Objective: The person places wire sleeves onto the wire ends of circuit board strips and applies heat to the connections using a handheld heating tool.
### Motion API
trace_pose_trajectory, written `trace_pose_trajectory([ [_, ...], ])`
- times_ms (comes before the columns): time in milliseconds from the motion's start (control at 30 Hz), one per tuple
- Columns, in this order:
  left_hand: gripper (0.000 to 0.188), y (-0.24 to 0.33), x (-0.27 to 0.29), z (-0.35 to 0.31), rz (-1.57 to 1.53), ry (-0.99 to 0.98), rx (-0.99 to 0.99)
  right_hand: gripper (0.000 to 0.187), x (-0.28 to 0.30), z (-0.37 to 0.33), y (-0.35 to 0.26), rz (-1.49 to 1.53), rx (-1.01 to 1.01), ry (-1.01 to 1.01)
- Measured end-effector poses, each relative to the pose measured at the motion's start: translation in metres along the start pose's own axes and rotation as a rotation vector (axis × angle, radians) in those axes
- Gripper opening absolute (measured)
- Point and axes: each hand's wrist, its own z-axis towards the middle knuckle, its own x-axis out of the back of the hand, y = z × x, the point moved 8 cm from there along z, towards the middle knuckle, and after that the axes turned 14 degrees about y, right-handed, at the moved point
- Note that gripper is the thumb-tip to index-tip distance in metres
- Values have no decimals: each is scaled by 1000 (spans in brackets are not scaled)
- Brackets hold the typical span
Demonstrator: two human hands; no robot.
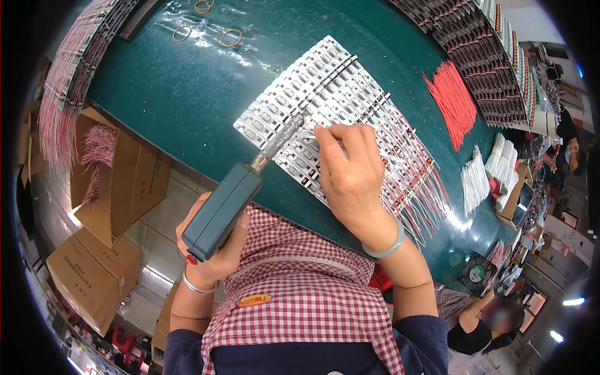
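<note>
My left hand (pixel 232 249) is wrapped round the dark green body of a soldering gun (pixel 220 207). Its crusted metal tip reaches up and right to a panel of white plastic pieces (pixel 275 103) set side by side in rows on the table. Thumb and forefinger of my right hand (pixel 351 172) are pinched together just right of that tip, over the panel. What they pinch is too small to make out. Red and white wires (pixel 415 187) run from the panel's right side toward the lower right.
On the green table (pixel 187 112) lie a bundle of red wires (pixel 451 103), white wires (pixel 476 181) and rubber bands (pixel 232 38). Stacked panels (pixel 494 62) rise at the far right, and wired ones (pixel 78 75) at the left. Cardboard boxes (pixel 94 275) stand lower left. A person (pixel 472 328) sits near a small fan (pixel 477 274).
</note>
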Motion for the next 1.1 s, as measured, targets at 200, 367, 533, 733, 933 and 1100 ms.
trace_pose_trajectory([
  [200,26,5,-1,3,-4,-9,-45,33,0,-3,0,0,-10,-1],
  [367,26,10,-1,4,14,-11,-115,32,0,-4,-1,-10,-10,1],
  [533,22,7,-4,2,31,-31,-113,32,-2,-5,-1,-26,-10,-13],
  [733,18,12,-5,6,43,-28,-123,31,-2,-3,-2,-34,-6,-24],
  [933,18,16,-3,7,48,-25,-140,30,-3,-4,-3,-43,0,-30],
  [1100,22,1,10,-2,-4,40,-56,30,-3,-5,-2,-57,-1,-32],
])
